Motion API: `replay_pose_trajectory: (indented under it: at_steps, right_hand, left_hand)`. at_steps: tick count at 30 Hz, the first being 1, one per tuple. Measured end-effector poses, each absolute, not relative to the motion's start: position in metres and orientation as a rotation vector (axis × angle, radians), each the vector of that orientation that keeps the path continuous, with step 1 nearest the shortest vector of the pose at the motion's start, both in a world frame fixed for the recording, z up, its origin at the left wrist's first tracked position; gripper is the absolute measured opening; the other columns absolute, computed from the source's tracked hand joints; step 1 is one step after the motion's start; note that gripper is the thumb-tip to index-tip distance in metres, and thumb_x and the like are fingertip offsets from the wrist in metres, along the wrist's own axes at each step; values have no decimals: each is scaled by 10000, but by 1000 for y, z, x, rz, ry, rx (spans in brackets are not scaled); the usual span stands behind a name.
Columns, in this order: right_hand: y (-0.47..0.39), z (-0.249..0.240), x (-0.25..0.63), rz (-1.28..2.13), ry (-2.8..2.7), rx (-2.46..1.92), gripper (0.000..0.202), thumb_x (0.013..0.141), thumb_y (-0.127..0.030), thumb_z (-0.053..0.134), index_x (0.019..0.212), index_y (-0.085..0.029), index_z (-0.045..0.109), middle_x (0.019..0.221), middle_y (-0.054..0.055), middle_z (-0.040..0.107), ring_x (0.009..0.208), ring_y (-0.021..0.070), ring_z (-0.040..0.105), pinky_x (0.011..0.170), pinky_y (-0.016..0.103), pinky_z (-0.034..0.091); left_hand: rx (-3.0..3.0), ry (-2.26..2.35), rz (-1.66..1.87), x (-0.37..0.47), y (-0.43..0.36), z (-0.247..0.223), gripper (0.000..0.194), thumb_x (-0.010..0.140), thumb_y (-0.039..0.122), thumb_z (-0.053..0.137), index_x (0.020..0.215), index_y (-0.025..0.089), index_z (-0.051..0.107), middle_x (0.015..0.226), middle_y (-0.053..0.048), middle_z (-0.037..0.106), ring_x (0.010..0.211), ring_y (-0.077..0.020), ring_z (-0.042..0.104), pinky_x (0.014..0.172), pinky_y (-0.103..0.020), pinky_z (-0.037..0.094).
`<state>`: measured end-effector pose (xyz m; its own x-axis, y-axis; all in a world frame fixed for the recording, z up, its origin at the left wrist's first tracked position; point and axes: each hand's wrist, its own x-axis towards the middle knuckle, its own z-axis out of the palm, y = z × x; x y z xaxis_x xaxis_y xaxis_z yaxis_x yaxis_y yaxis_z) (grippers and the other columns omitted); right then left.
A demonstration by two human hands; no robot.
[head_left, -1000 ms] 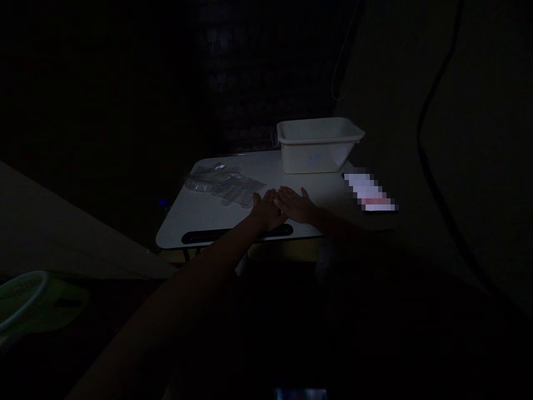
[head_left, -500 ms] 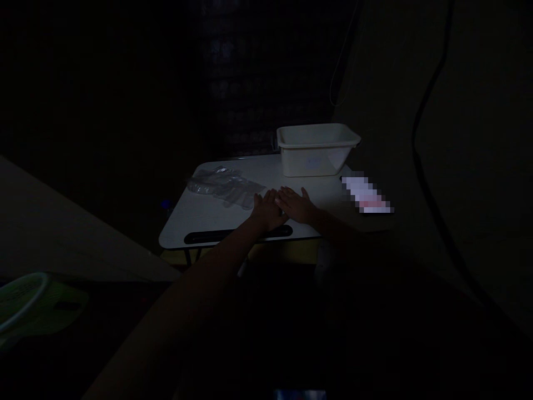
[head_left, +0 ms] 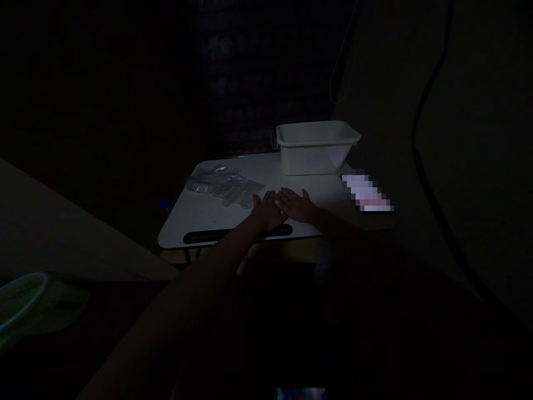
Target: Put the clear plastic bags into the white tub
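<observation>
My left hand (head_left: 266, 212) lies flat near the front edge of the white table (head_left: 179, 228), fingers spread and holding nothing. Partly overlapping it at the fingers is my right hand (head_left: 296, 205), likewise flat with its thumb apart. A crumpled clear plastic bag or sheet (head_left: 227, 183) lies just left of and beyond my left hand. Behind my hands stands a white plastic tub (head_left: 314, 158). To the right of my right hand sits a bright, pixelated flat object (head_left: 366, 193) whose kind is hidden. The scene is very dark.
A dark slot (head_left: 204, 236) runs along the table's front edge. Low on the left is a green basket (head_left: 45, 311) with a pale rim. A blue-capped bottle (head_left: 165, 204) shows beside the table's left side. A dark cable (head_left: 431, 189) hangs at the right.
Almost nothing differs. The view has shifted very slightly, and both hands stay resting together on the table.
</observation>
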<state>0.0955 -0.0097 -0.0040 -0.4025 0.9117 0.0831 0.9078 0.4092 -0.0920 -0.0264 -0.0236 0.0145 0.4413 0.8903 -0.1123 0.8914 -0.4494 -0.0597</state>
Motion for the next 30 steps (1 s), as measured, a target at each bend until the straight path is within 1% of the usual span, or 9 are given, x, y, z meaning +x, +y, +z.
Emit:
replay_pose_trajectory:
  at_steps: [2, 4, 8, 11, 19, 25, 28, 30]
  right_hand:
    - [-9, -3, 96, 108, -2485, -1652, 503, 850, -431, 106, 1249, -215, 323, 1348, 66, 292, 1232, 192, 232, 945, 543, 181]
    - [-8, -1, 95, 115, -2447, -1641, 495, 851, -422, 113, 1252, -215, 318, 1348, 68, 291, 1231, 188, 234, 945, 547, 171]
    - [-9, -2, 93, 12, -2458, -1611, 506, 855, -394, 119, 1261, -159, 308, 1351, 91, 276, 1238, 197, 215, 952, 540, 158]
    - [-12, -3, 93, -26, -2496, -1614, 507, 860, -377, 109, 1255, -136, 317, 1342, 105, 291, 1236, 199, 220, 951, 541, 157]
    - [-11, -7, 94, -29, -2539, -1616, 517, 859, -390, 88, 1250, -147, 325, 1345, 110, 283, 1238, 200, 215, 940, 552, 164]
    - [-10, -7, 94, 37, -2544, -1647, 527, 851, -414, 105, 1261, -151, 305, 1355, 106, 263, 1244, 190, 200, 949, 537, 178]
    - [-11, -4, 94, 47, -2509, -1654, 518, 849, -426, 115, 1255, -176, 318, 1352, 91, 275, 1238, 185, 218, 950, 530, 182]
    - [-11, -3, 93, 22, -2480, -1638, 513, 849, -422, 129, 1253, -169, 320, 1348, 93, 283, 1234, 188, 228, 951, 535, 174]
  left_hand:
    - [2669, 1637, -172, -27, -23, 14, 650, 792, 480, 198, 1311, 93, 139, 1372, -156, 160, 1257, -262, 105, 942, -543, 126]
    - [2683, 1631, -132, -27, -22, 14, 659, 786, 486, 209, 1312, 98, 126, 1377, -148, 147, 1256, -261, 109, 938, -546, 137]
    - [2694, 1640, -99, -27, -21, 13, 697, 772, 503, 236, 1314, 81, 111, 1379, -151, 130, 1260, -265, 78, 947, -544, 116]
    - [2689, 1622, -129, -28, -21, 11, 677, 783, 485, 222, 1311, 74, 122, 1376, -158, 140, 1262, -255, 78, 953, -537, 104]
    - [2665, 1624, -230, -27, -21, 13, 652, 792, 463, 211, 1316, 86, 113, 1379, -152, 130, 1263, -262, 60, 945, -541, 122]
    - [2682, 1628, -217, -27, -21, 12, 663, 790, 479, 199, 1314, 80, 126, 1373, -157, 153, 1261, -256, 85, 945, -543, 121]
    - [2686, 1626, -214, -27, -22, 14, 647, 794, 467, 189, 1313, 85, 131, 1372, -157, 156, 1261, -253, 91, 942, -546, 125]
    - [2688, 1628, -199, -27, -23, 15, 650, 793, 469, 187, 1313, 84, 128, 1375, -154, 144, 1262, -249, 87, 943, -544, 125]
